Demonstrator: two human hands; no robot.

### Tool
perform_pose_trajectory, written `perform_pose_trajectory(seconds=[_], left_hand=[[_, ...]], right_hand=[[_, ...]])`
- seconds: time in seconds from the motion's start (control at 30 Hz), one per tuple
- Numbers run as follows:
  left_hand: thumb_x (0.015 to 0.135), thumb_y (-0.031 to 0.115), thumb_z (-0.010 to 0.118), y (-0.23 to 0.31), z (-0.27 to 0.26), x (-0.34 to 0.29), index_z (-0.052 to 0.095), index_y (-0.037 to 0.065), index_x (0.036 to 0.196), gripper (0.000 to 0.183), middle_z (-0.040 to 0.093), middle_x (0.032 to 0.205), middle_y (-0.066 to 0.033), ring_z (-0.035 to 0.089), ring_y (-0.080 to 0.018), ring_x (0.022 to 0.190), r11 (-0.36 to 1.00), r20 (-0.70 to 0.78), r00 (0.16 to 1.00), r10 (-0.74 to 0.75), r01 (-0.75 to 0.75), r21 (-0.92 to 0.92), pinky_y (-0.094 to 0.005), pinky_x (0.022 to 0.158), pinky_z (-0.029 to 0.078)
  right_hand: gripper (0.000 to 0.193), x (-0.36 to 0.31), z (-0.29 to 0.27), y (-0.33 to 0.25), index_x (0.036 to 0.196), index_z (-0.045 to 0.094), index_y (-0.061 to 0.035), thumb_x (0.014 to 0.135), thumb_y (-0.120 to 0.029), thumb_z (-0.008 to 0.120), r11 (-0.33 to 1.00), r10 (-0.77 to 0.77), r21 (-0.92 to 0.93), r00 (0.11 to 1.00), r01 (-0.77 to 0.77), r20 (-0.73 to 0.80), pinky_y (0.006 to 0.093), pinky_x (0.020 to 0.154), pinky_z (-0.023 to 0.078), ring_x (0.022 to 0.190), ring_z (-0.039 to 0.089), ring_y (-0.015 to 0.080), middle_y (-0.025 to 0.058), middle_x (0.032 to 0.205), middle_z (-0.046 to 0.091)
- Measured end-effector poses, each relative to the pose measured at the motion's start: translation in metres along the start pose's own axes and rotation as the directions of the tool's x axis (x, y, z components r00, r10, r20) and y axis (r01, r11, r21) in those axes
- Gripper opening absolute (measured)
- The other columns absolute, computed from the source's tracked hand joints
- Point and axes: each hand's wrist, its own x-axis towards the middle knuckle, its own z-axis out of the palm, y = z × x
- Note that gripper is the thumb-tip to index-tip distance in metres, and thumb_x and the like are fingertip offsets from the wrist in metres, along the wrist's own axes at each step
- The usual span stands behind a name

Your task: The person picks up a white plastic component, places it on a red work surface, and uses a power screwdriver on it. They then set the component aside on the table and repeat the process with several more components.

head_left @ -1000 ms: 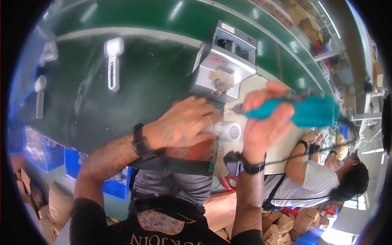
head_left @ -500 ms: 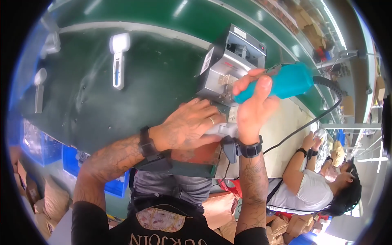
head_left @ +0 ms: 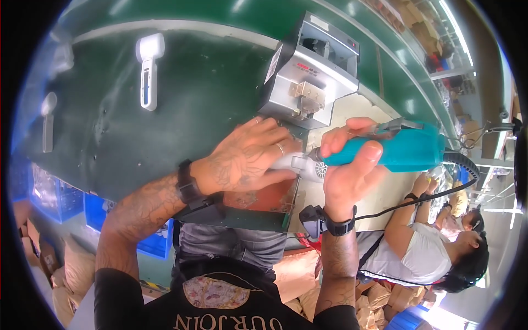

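Currently, the left hand (head_left: pixel 247 154) grips the white unit (head_left: pixel 311 168) by its handle, fingers curled around it, with the round vented head over the pale board (head_left: pixel 379 191). The right hand (head_left: pixel 349 180) wraps its fingers around the teal power tool (head_left: pixel 407 147). The tool tip points toward the vented head; contact cannot be confirmed from this angle. A silver machine (head_left: pixel 316 76) stands just beyond both hands.
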Motion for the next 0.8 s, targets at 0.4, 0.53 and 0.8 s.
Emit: perform_pose_trajectory(seconds=[0.4,0.53,0.8], left_hand=[[0.08,0.034,0.077,0.007,-0.001,0.003,0.066,0.015,0.114,0.04,0.063,0.111,-0.0012,0.057,-0.0227,0.1,0.996,0.049,0.995,-0.088,0.087,0.032,-0.0411,0.086,0.046],[0.081,0.029,0.073,0.007,-0.002,0.004,0.061,0.008,0.111,0.038,0.057,0.1,-0.0065,0.052,-0.0258,0.093,0.999,0.004,1.0,-0.02,0.019,0.036,-0.0385,0.082,0.044],[0.081,0.034,0.076,0.006,-0.002,0.003,0.065,0.013,0.113,0.04,0.062,0.108,-0.0015,0.056,-0.0234,0.098,0.998,0.037,0.997,-0.062,0.061,0.036,-0.0395,0.086,0.045]], right_hand=[[0.056,-0.004,-0.004,0.011,0.095,0.047,-0.0006,0.095,-0.056,0.058,0.999,0.02,0.024,0.999,-0.021,0.042,0.0337,0.054,0.044,0.058,0.051,0.0195,0.0082,0.069,0.05],[0.056,-0.003,-0.002,0.01,0.095,0.047,-0.001,0.095,-0.056,0.058,0.997,0.058,0.04,0.997,-0.06,0.051,0.0339,0.054,0.044,0.058,0.05,0.0197,0.008,0.069,0.05],[0.053,0.009,-0.002,0.003,0.103,0.051,0.0014,0.1,-0.051,0.052,0.997,0.057,-0.053,0.998,-0.055,0.034,0.0326,0.056,0.044,0.06,0.052,0.0194,0.0072,0.07,0.052]])
